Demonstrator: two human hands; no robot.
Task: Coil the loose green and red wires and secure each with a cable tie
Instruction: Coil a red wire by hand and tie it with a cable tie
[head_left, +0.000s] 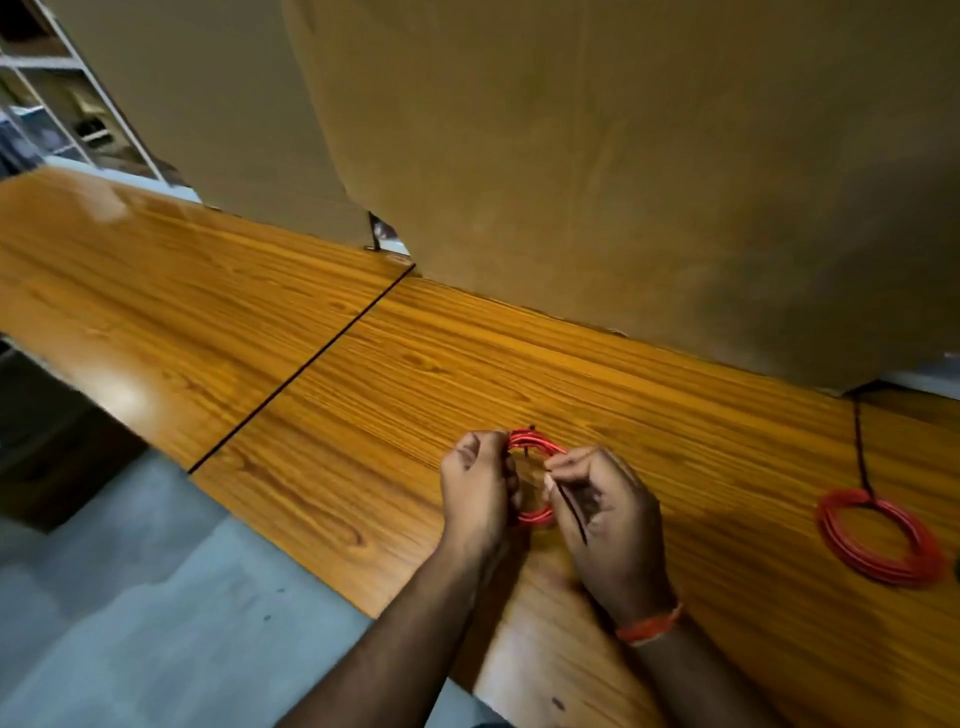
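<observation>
both hands work over the wooden table (363, 374), near its front edge. the left hand (478, 488) has fingers curled round the left side of a small red wire coil (535, 448), gripping it where the turns bunch together. the right hand (605, 512) pinches a thin black cable tie (571, 512) between thumb and fingers; the tie's free end runs down across the palm side, toward the wrist. the right fingers also touch the coil's right side. coil sits between the two hands, held just above or on the table surface; cannot tell which. a short black piece shows at the coil's top, prob. part of the tie, too small to confirm.

right wrist carries an orange thread band (649, 626).

a 2nd, larger red wire coil (878, 540) lies flat on the table, well apart to the right of the hands. a dark cord (860, 441) runs from its top edge up to the cardboard.

large cardboard sheets (623, 182) stand along the table's rear edge. a dark seam (306, 364) crosses the table diagonally. metal shelving (62, 88) shows far left, behind the cardboard. grey floor (130, 597) lies below the table's front edge.
</observation>
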